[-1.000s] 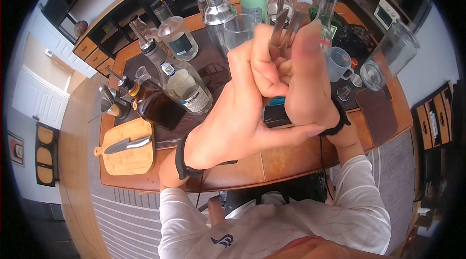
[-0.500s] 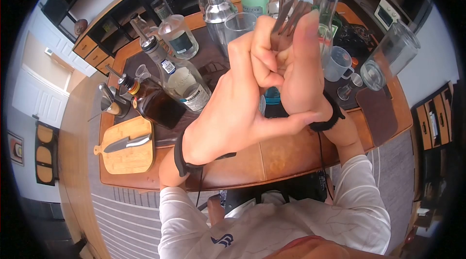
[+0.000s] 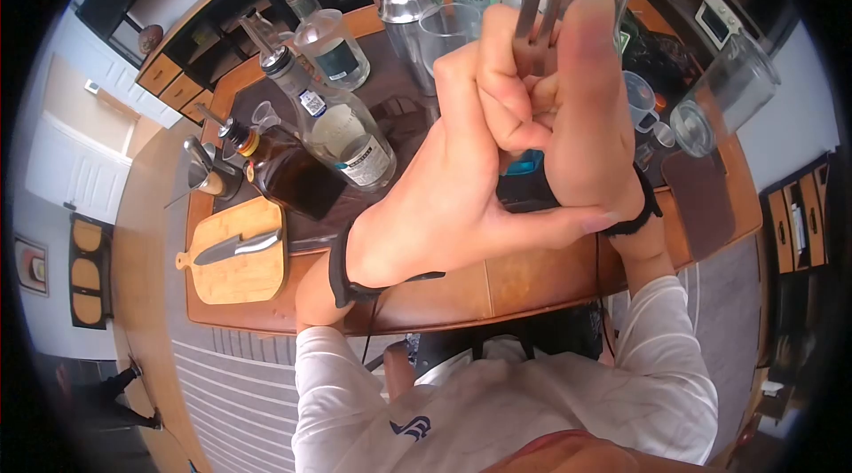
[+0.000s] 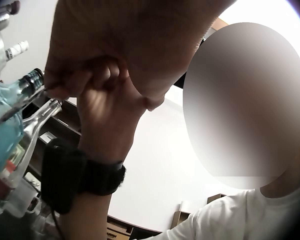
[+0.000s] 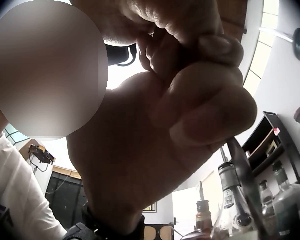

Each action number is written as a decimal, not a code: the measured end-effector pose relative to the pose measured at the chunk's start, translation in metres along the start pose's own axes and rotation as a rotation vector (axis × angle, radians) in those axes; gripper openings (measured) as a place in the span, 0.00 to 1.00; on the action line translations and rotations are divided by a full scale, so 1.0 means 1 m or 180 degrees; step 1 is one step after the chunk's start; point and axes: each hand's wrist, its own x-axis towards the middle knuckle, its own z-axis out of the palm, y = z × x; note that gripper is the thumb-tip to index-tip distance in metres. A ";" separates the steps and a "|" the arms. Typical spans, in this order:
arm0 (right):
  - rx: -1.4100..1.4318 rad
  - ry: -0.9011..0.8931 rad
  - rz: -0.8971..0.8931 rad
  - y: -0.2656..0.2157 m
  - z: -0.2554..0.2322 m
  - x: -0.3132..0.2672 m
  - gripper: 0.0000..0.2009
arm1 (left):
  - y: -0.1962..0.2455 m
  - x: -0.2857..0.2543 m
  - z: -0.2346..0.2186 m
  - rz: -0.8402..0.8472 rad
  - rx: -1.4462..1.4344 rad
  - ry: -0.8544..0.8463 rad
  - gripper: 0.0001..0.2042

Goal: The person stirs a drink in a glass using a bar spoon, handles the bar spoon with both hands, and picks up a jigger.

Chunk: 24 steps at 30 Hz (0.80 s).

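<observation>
Both hands are raised together over the table's near edge, fingers interlocked. From between them rises a metal pronged utensil (image 3: pixel 537 29), its flat strips pointing away from the body; its lower part is hidden in the fingers. My left hand (image 3: pixel 461 162) curls its fingers against the utensil, with its thumb stretched across to the right wrist. My right hand (image 3: pixel 581 109) grips it too, thumb straight up along it. In the right wrist view a dark metal strip (image 5: pixel 245 182) sticks out below the fingertips. Behind the hands shows something turquoise (image 3: pixel 524 162).
A cutting board (image 3: pixel 226 273) with a knife (image 3: pixel 240 248) lies at the left. Bottles such as a dark one (image 3: pixel 297 176) and a clear one (image 3: pixel 351 140) crowd the table, with a shaker (image 3: pixel 408 7) behind. At the right stand a glass jar (image 3: pixel 728 96) and a measuring cup (image 3: pixel 639 100).
The head view has shifted a little, so the table items sit differently. Both hands keep their hold and appear slightly higher and farther right. Dark-trousered legs have come into sight at lower left.
</observation>
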 end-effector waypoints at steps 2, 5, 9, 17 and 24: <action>0.0292 -0.0002 -0.0063 0.004 -0.002 -0.001 0.39 | -0.004 0.000 0.000 0.0322 0.0099 -0.0073 0.62; 0.0892 0.0004 -0.0124 0.018 -0.001 0.000 0.39 | 0.005 0.000 0.001 0.0095 0.0008 0.0106 0.61; 0.1097 0.0005 -0.0040 0.017 0.000 0.002 0.38 | 0.013 0.004 -0.001 -0.0086 -0.0176 0.0397 0.48; 0.0544 0.0096 -0.0102 0.026 -0.003 0.008 0.39 | 0.002 0.002 0.002 -0.0236 -0.0093 0.0343 0.49; 0.0755 0.0011 0.0109 0.020 0.008 0.011 0.38 | -0.007 0.002 0.000 -0.0222 0.0219 0.0099 0.53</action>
